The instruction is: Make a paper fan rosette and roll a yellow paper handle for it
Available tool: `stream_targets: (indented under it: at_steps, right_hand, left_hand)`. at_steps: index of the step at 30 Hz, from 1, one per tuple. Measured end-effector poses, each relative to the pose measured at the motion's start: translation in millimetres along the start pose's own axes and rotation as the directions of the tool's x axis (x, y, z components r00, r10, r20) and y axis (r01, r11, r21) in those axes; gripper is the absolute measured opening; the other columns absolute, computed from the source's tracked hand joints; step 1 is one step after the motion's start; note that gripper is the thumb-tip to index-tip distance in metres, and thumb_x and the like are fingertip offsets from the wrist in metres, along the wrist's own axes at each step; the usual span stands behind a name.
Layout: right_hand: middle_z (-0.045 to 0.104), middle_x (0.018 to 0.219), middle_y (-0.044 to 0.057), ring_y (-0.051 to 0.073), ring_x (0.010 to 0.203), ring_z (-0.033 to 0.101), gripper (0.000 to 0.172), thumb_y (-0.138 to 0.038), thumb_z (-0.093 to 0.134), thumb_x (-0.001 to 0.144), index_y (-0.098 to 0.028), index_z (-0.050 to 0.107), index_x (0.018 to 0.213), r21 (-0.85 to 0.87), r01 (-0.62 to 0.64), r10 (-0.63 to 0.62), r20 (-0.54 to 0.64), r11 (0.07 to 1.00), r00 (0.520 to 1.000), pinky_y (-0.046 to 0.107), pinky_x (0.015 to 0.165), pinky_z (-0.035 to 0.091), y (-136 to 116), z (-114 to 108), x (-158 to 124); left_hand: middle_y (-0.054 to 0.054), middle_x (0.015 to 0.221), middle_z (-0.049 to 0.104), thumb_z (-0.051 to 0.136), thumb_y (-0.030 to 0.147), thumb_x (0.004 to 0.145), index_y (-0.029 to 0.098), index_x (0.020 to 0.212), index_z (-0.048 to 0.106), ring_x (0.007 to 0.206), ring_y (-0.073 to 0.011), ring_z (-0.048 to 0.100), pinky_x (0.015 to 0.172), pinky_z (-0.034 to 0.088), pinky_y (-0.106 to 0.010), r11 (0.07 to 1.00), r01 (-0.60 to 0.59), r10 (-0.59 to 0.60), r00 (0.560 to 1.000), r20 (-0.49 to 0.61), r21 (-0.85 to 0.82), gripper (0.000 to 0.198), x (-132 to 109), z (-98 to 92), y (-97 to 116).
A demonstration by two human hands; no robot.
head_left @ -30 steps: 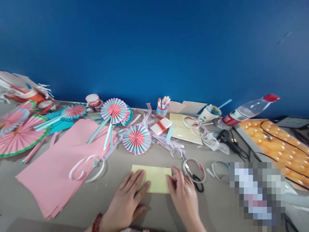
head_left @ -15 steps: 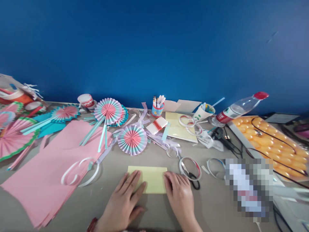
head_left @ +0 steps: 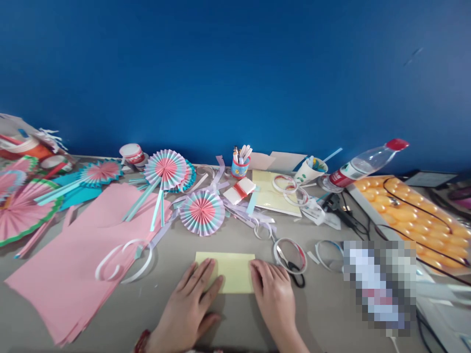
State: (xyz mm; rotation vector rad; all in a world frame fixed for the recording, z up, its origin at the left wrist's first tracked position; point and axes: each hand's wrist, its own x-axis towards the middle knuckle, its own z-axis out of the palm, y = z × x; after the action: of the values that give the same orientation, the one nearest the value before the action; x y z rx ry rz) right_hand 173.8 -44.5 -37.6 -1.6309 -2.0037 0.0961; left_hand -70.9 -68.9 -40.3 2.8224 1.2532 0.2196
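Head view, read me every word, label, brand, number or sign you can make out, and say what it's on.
No text reads clearly.
Bottle label: pale marks on red, too blurred.
Blue pen cup: yellow marks, too small.
Red-and-white tub: marks too blurred.
White cup: green marks, no legible word.
Yellow paper: no writing visible.
Pixelated patch: unreadable.
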Motion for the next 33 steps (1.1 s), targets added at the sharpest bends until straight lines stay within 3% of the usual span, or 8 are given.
stream_targets:
  at_steps: [5,10,14,17,20,24,29,33]
  right_hand:
    - [0.069,0.078,0.003,0.018,0.072,0.064,0.028,-0.025,0.037,0.103,-0.021,0.061,0.09,-0.025,0.005,-0.004,0.027,1.0,1.0,0.032,0.076,0.037,-2,-1,0]
    - [0.065,0.077,0.003,0.02,0.073,0.06,0.033,-0.027,0.032,0.104,-0.021,0.062,0.09,-0.083,0.02,-0.013,0.077,0.996,0.997,0.034,0.076,0.036,2,1,-1]
    - [0.065,0.082,0.005,0.021,0.076,0.059,0.033,-0.026,0.034,0.102,-0.021,0.065,0.094,-0.119,0.065,-0.055,0.081,0.991,0.995,0.036,0.076,0.038,3,-5,0]
    - [0.068,0.099,0.007,0.023,0.09,0.06,0.029,-0.023,0.039,0.099,-0.024,0.067,0.107,-0.068,0.166,-0.159,0.096,0.984,0.983,0.038,0.085,0.04,-5,-14,-3]
    - [0.07,0.11,0.004,0.022,0.102,0.059,0.03,-0.021,0.042,0.097,-0.027,0.065,0.116,0.048,0.325,-0.328,0.162,0.944,0.931,0.04,0.101,0.037,-15,-21,-10]
    - [0.069,0.118,0.003,0.021,0.109,0.06,0.031,-0.022,0.045,0.098,-0.026,0.063,0.122,0.064,0.396,-0.4,0.221,0.916,0.889,0.04,0.11,0.032,-20,-22,-20]
    - [0.069,0.121,0.001,0.02,0.112,0.059,0.031,-0.021,0.046,0.098,-0.029,0.063,0.122,0.02,0.415,-0.411,0.2,0.91,0.89,0.043,0.115,0.025,-12,-20,-24]
    - [0.067,0.125,0.0,0.022,0.114,0.058,0.031,-0.023,0.046,0.098,-0.031,0.065,0.121,-0.03,0.428,-0.417,0.173,0.903,0.892,0.045,0.112,0.029,1,-27,-28]
  left_hand:
    - [-0.01,0.161,0.023,0.057,0.045,0.092,0.024,0.153,0.028,0.147,-0.0321,0.023,0.118,0.022,-0.051,1.0,0.02,-0.02,0.999,0.04,-0.012,0.072,0,-1.0,2]
    - [-0.01,0.16,0.026,0.056,0.05,0.092,0.012,0.155,0.021,0.147,-0.0238,0.024,0.12,0.025,-0.037,0.995,-0.065,0.075,0.988,0.137,-0.074,0.081,6,-5.6,2]
    - [-0.01,0.161,0.022,0.066,0.051,0.086,0.021,0.155,0.022,0.148,-0.0269,0.023,0.119,0.026,-0.042,0.988,-0.087,0.106,0.983,0.153,-0.126,0.087,7,-7.4,-1]
    - [-0.013,0.161,0.021,0.074,0.05,0.079,0.024,0.154,0.023,0.148,-0.0306,0.02,0.118,0.028,-0.047,0.984,-0.107,0.129,0.979,0.158,-0.14,0.094,7,-8.4,-2]
    - [-0.015,0.16,0.024,0.078,0.05,0.075,0.023,0.154,0.025,0.148,-0.0328,0.021,0.116,0.03,-0.049,0.983,-0.112,0.136,0.976,0.172,-0.143,0.098,7,-9.9,-1]
    - [-0.015,0.161,0.02,0.076,0.048,0.078,0.025,0.154,0.023,0.148,-0.0329,0.02,0.116,0.029,-0.05,0.986,-0.094,0.115,0.98,0.16,-0.136,0.096,6,-11.3,1]
    - [-0.014,0.163,0.012,0.074,0.052,0.078,0.029,0.153,0.025,0.147,-0.0334,0.021,0.116,0.029,-0.05,0.985,-0.104,0.123,0.983,0.135,-0.137,0.093,7,-12.8,1]
    - [-0.013,0.162,0.02,0.06,0.057,0.088,0.026,0.149,0.037,0.147,-0.031,0.024,0.117,0.027,-0.048,0.978,-0.156,0.17,0.981,0.095,-0.137,0.073,5,-19.1,-9]
